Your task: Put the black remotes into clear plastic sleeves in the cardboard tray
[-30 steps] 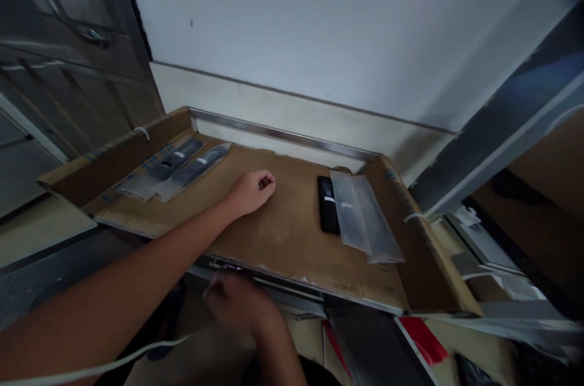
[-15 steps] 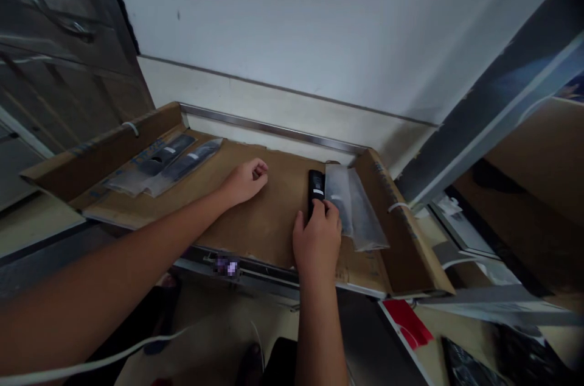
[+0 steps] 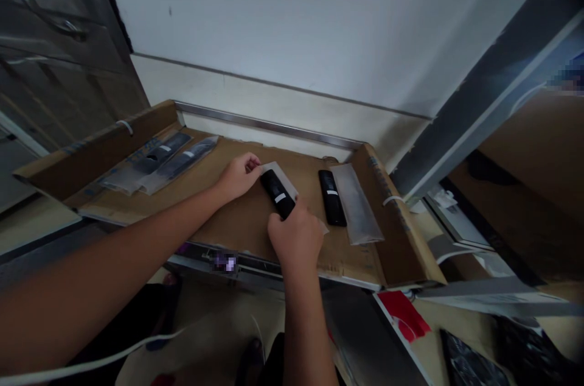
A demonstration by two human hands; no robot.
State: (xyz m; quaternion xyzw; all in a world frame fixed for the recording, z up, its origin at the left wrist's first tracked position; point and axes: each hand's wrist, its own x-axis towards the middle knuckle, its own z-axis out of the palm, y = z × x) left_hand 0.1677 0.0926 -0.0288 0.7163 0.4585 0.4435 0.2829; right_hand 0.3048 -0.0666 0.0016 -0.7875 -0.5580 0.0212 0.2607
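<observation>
Left grip point(image 3: 240, 175) seemingly pinches frosted plastic sleeve point(image 3: 286, 179), right grip point(image 3: 297, 229) black oblong remote point(image 3: 276, 191); bagged pair point(image 3: 177, 159) leftward, bare one point(image 3: 333, 198) rightward.

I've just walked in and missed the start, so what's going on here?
A person's right hand grips a black handset with a white label, along with a translucent sleeve. The left hand is at the sleeve's far end. To the right, a second handset lies beside another sleeve; on the left lie two sleeved dark items.
</observation>
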